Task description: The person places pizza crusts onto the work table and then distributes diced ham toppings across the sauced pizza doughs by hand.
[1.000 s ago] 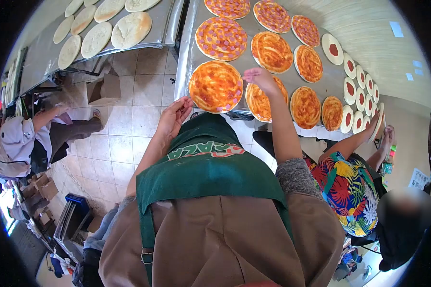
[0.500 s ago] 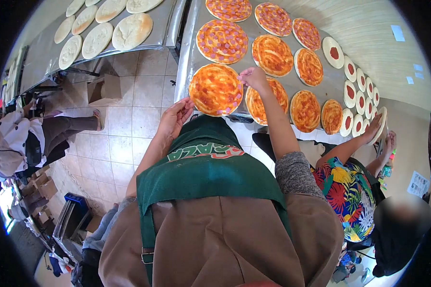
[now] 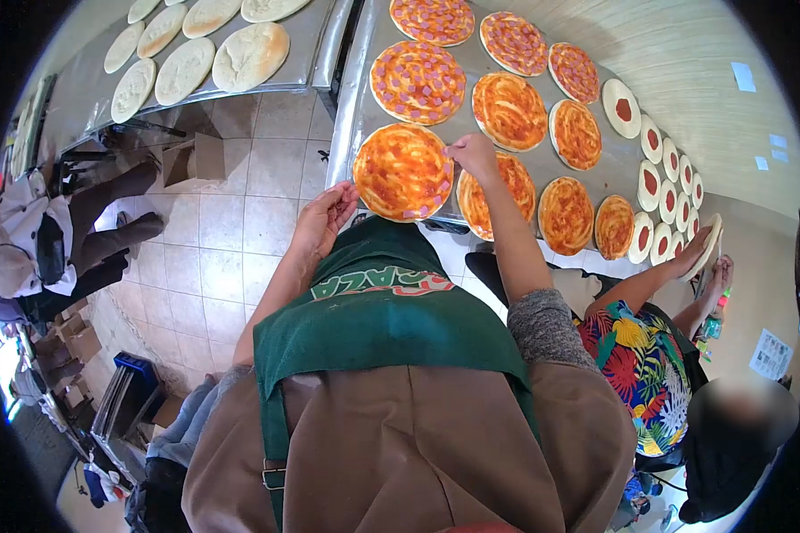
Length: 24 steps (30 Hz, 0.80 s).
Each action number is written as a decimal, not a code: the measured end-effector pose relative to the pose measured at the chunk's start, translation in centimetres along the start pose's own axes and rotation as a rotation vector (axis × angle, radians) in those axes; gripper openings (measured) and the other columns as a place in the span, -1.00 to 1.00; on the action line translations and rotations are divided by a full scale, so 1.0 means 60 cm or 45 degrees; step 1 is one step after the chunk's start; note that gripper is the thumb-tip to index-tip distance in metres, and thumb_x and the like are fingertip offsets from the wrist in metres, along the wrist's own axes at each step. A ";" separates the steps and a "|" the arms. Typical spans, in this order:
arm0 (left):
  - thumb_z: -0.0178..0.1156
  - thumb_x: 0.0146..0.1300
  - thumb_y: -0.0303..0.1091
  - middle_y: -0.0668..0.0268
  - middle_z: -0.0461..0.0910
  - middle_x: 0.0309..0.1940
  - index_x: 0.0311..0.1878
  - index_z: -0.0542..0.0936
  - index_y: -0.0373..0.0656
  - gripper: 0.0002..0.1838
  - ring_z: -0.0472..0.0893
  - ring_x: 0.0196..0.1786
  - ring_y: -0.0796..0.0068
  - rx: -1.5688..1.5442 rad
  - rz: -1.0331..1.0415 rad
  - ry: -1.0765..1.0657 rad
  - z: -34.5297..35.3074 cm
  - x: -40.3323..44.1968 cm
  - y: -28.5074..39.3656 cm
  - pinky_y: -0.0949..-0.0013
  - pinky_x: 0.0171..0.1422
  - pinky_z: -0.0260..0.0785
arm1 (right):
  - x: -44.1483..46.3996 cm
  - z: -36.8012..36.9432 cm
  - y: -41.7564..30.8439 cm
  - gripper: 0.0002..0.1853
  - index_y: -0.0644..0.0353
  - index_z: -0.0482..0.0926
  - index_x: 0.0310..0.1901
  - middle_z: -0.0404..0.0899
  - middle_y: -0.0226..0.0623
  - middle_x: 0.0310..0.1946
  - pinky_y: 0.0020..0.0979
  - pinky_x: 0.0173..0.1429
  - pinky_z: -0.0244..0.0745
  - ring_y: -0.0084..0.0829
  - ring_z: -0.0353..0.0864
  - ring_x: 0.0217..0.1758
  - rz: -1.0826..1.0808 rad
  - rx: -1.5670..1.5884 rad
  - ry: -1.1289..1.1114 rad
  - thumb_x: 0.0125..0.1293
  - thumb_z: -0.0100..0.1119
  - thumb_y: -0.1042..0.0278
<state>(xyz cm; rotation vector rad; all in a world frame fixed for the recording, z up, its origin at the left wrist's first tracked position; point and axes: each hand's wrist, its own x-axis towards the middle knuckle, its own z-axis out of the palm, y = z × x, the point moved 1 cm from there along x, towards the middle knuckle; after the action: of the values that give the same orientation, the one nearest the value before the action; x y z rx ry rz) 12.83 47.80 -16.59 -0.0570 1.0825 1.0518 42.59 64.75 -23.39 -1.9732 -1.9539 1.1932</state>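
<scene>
A round pizza base with red sauce (image 3: 402,173) lies in front of me, a few pink ham pieces along its lower right and right edge. My right hand (image 3: 473,158) is at its right rim, fingers pinched on small ham pieces that are mostly hidden. At the left rim, my left hand (image 3: 331,209) has its fingers curled together, palm turned up; whether they hold anything is not visible. Just beyond is a pizza dotted with ham (image 3: 418,82). Sauced bases without ham, one of them (image 3: 509,111), lie to the right.
The metal table (image 3: 351,115) carries several more pizzas and small bases with a red centre (image 3: 622,108). Plain bases (image 3: 251,58) lie on another table at left. A co-worker in a floral shirt (image 3: 642,364) holds a base (image 3: 708,247) at right. A cardboard box (image 3: 196,162) is on the floor.
My right hand has shifted slightly along the pizza's right rim, and less ham shows at its fingertips. My left hand stays at the left rim. A person at far left has moved their legs.
</scene>
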 end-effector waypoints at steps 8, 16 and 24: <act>-0.02 0.45 -0.33 0.24 0.62 -0.13 0.12 0.46 -0.33 -0.69 0.64 -0.04 0.51 0.015 0.016 0.026 0.007 -0.003 0.003 0.51 0.08 0.53 | 0.031 -0.010 0.038 -0.72 0.35 0.61 -0.18 0.69 -0.19 -0.38 -0.46 -0.30 0.55 -0.50 0.69 -0.34 0.081 1.006 -0.182 0.07 0.39 0.46; -0.05 0.45 -0.36 0.16 0.59 -0.01 0.14 0.41 -0.36 -0.69 0.61 0.07 0.44 0.022 0.003 0.001 0.022 -0.009 0.006 0.48 0.20 0.48 | 0.029 0.000 -0.036 -0.76 0.33 0.61 -0.31 0.67 -0.29 -0.51 -0.53 -0.44 0.46 -0.55 0.63 -0.56 -0.052 0.461 -0.032 0.01 0.46 0.46; -0.08 0.47 -0.35 0.14 0.57 0.02 0.18 0.39 -0.41 -0.64 0.59 0.10 0.40 0.012 -0.006 -0.013 0.019 -0.011 0.003 0.41 0.27 0.44 | 0.036 0.025 -0.044 -0.89 0.10 0.72 -0.43 0.67 -0.35 -0.54 -0.39 -0.35 0.50 -0.43 0.66 -0.54 -0.020 0.094 0.016 0.03 0.41 0.30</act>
<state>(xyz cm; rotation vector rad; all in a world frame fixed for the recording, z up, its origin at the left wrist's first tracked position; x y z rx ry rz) 13.46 48.07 -15.43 -0.0465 1.0776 1.0421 39.30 66.46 -23.81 -1.9217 -1.8869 1.2274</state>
